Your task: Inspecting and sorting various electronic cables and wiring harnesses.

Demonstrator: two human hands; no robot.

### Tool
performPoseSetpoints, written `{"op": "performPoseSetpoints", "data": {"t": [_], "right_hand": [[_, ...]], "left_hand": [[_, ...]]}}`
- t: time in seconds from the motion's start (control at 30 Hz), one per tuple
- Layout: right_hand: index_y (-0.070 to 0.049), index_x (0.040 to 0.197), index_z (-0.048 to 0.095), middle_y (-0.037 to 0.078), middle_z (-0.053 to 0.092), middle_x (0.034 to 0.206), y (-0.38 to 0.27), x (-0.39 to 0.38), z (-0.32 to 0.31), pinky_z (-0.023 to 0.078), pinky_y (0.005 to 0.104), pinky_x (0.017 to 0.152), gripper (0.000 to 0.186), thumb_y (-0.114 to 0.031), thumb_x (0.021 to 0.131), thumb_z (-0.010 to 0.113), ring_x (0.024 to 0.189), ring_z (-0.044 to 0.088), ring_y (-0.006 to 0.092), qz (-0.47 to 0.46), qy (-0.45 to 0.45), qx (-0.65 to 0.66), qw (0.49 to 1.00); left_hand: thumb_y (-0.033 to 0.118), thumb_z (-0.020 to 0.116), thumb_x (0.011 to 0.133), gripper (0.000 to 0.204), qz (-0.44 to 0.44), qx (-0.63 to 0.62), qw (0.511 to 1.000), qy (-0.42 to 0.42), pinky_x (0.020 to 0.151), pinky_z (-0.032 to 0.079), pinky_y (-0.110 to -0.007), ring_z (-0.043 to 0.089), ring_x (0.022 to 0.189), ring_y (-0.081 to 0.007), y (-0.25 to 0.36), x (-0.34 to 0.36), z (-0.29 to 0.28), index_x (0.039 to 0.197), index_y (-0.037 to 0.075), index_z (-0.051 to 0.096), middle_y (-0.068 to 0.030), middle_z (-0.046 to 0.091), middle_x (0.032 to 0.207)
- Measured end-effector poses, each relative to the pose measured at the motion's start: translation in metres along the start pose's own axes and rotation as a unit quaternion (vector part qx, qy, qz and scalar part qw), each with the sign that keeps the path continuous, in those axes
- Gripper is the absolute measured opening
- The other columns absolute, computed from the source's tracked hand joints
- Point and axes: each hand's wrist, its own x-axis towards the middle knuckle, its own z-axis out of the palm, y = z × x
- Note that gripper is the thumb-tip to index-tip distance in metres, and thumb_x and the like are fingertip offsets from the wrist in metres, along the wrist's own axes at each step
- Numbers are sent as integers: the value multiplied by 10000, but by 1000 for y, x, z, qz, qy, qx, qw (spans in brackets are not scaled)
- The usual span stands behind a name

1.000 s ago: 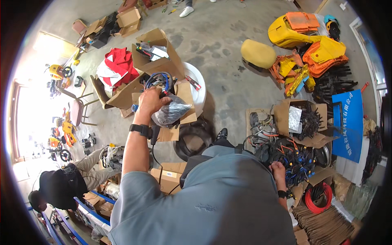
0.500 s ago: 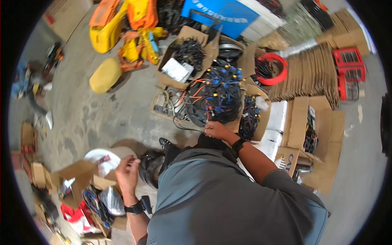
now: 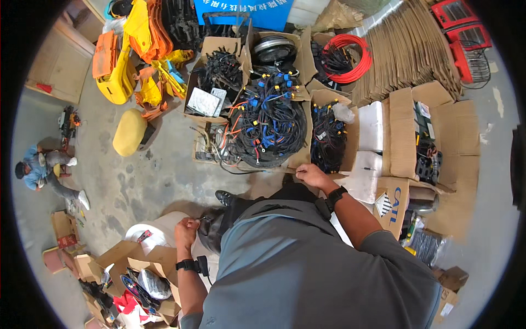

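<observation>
My right hand (image 3: 313, 176) is at the front edge of an open cardboard box, its thumb and fingers pressed together; whatever they pinch is too small to make out. Just beyond it lies a big coil of black cables (image 3: 271, 129) with blue and yellow connectors. To its right a second box holds more black wiring harnesses (image 3: 327, 140). My left hand (image 3: 186, 231) hovers low on the left, fingers curled closed beside a dark rounded shape (image 3: 211, 233). Anything inside that grip is hidden. Each wrist carries a black band.
Behind the coil are a box of black parts (image 3: 222, 68), a wheel hub (image 3: 274, 50) and red tubing (image 3: 353, 60). Stacked flat cardboard (image 3: 408, 49) stands at right. Yellow and orange shells (image 3: 123, 71) lie far left. A person (image 3: 46, 164) sits farther left. A white bucket (image 3: 145, 233) is near my left hand.
The view has shifted, bringing the seated person and the right-hand boxes further in. My left hand has gone from loosely spread fingers to curled ones. My right hand stays near the cable box.
</observation>
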Motion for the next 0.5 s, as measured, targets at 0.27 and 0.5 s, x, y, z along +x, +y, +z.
{"op": "performPoseSetpoints", "data": {"t": [0.27,0.5], "right_hand": [[-21,1117,624,201,646,1078,36,59,-75,480,417,883,354,-231,832,625,1008,612,365,-111,27,-75,991],[-33,1321,455,164,502,1328,-31,119,-81,385,465,1008,519,-142,837,607,1221,455,374,-276,88,-193,937]], "left_hand": [[192,650,865,275,-235,-199,950,49,566,508,-303,666,661,-190,18,-87,92,1022,-34,663,-112,693,801],[204,658,849,286,-269,-179,942,96,586,509,-298,672,690,-185,52,-165,85,1011,-31,661,-104,692,792]]}}
